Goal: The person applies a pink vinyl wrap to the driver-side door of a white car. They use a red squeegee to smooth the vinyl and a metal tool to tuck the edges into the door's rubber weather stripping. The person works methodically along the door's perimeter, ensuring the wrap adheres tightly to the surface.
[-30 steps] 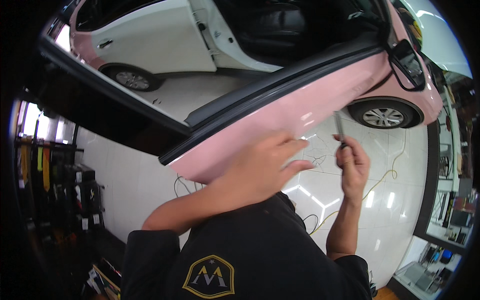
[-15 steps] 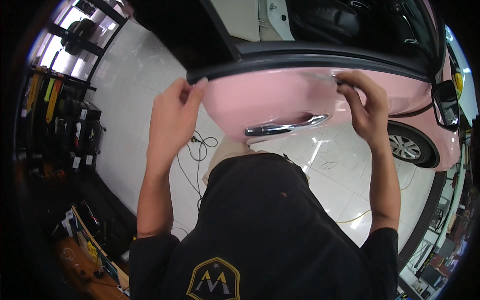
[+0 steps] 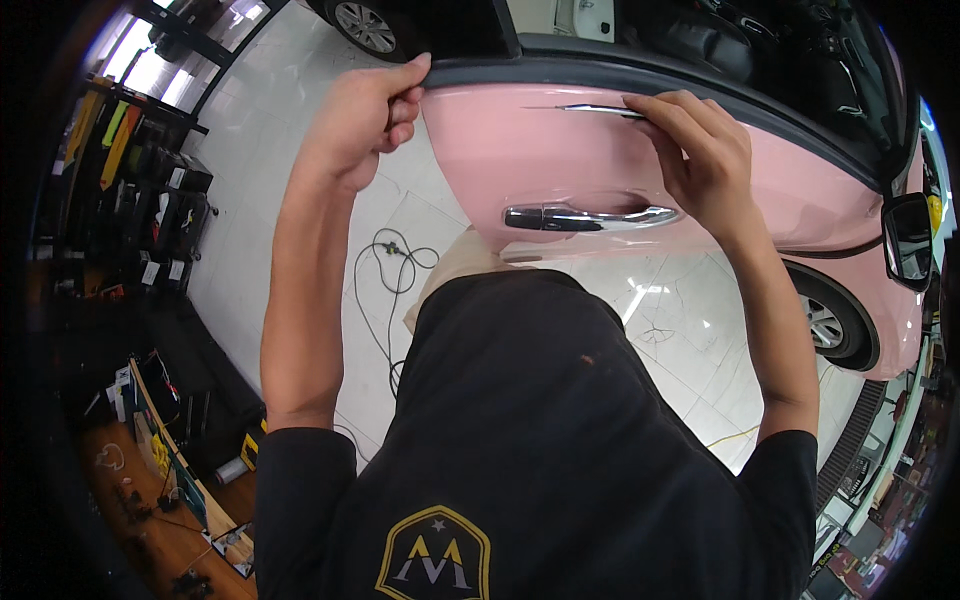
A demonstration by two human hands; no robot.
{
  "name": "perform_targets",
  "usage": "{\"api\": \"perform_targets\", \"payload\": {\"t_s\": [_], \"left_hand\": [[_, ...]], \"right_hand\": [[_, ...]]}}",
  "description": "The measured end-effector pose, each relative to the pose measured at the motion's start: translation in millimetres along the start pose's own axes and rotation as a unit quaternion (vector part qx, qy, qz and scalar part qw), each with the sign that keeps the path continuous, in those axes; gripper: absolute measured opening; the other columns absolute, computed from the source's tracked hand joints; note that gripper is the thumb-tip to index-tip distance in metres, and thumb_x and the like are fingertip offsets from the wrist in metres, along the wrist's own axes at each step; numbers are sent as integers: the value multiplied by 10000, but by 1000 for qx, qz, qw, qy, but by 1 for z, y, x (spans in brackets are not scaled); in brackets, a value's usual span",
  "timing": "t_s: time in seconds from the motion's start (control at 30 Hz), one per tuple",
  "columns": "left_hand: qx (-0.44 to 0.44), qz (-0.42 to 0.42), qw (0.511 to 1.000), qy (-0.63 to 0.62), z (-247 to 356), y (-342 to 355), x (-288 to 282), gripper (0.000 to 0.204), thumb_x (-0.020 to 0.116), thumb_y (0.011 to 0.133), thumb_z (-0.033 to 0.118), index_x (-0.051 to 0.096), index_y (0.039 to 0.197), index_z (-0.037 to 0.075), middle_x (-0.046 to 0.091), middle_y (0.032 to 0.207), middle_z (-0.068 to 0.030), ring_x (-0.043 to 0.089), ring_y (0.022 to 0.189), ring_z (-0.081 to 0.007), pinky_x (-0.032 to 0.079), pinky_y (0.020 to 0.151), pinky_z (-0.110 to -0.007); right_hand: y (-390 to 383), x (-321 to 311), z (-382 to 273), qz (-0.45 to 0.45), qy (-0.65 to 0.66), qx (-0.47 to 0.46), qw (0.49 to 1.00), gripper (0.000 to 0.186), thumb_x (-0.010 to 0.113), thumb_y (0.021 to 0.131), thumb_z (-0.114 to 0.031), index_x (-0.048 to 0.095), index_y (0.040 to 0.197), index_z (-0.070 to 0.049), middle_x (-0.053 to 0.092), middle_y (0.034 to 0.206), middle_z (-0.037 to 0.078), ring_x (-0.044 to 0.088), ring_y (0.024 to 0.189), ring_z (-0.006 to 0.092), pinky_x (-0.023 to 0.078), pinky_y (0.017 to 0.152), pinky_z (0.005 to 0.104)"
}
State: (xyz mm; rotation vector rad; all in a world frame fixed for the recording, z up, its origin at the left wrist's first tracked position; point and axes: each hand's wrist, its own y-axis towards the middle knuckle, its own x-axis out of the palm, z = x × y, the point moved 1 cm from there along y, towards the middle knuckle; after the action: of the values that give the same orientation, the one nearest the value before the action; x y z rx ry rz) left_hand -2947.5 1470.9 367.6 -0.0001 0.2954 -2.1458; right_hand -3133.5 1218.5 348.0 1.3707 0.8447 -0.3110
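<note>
Pale tiled floor (image 3: 240, 150) spreads across the workshop, with dark shelving and boxes (image 3: 165, 210) at the left of the frame and a looped cable (image 3: 358, 290) lying left of centre. Across the upper right stands a car's pink door (image 3: 560, 165), its chrome handle (image 3: 590, 217) in place and its outer face pink up to the black trim (image 3: 650, 78) along its top edge. That broad face looks done; what is left seems, as a judgement, to be along the upper edge, where both hands are busy, though no finished line shows there.

At upper centre, a slim metal tool (image 3: 600, 109) lies nearly level just below the trim, its thin tip pointing left. The right hand (image 3: 705, 150) has its rear end in a closed fingertip grip; whether the tip touches the door is unclear. The left hand (image 3: 350, 125), upper left of centre, is well apart from the tool, fingers curled, fingertips at the trim's left end; whether they pinch anything cannot be told.
</note>
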Motion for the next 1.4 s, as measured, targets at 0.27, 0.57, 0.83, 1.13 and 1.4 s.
{"api": "perform_targets", "payload": {"t_s": [0.27,0.57,0.83,1.13,1.4], "left_hand": [[-11,-64,997,-41,-1,8,-8,298,631,954,261,539,757,57,464,612,32,415,470,-33,230,386,-170],[-27,-102,994,0,10,15,-19,291,594,979,247,532,774,51,471,627,30,408,464,-18,227,368,-152],[-18,-81,997,8,3,17,-17,300,603,969,266,542,749,70,457,607,44,395,467,-25,205,387,-180],[2,-78,997,-20,-2,16,-13,311,605,981,289,520,756,92,434,608,63,366,442,0,202,355,-139],[-3,-86,995,-43,-1,12,-12,287,621,954,245,535,733,82,442,599,54,388,472,-29,207,398,-182]], "right_hand": [[1,35,-1,44,-8,0,999,232,738,787,-50,713,1017,-72,667,855,49,631,689,223,500,612,310],[12,51,-18,52,-48,-9,997,225,718,816,-94,708,1041,-86,660,919,29,663,784,208,539,658,317],[-2,35,-10,56,-80,9,995,217,724,820,-101,718,1036,-87,675,921,27,668,787,202,545,662,305],[-22,16,6,53,-117,15,992,214,722,821,-104,723,1033,-77,698,930,40,678,799,220,550,683,313],[-16,18,5,44,-96,-13,994,203,727,819,-106,720,1019,-67,692,918,50,680,784,219,545,666,314]]}}
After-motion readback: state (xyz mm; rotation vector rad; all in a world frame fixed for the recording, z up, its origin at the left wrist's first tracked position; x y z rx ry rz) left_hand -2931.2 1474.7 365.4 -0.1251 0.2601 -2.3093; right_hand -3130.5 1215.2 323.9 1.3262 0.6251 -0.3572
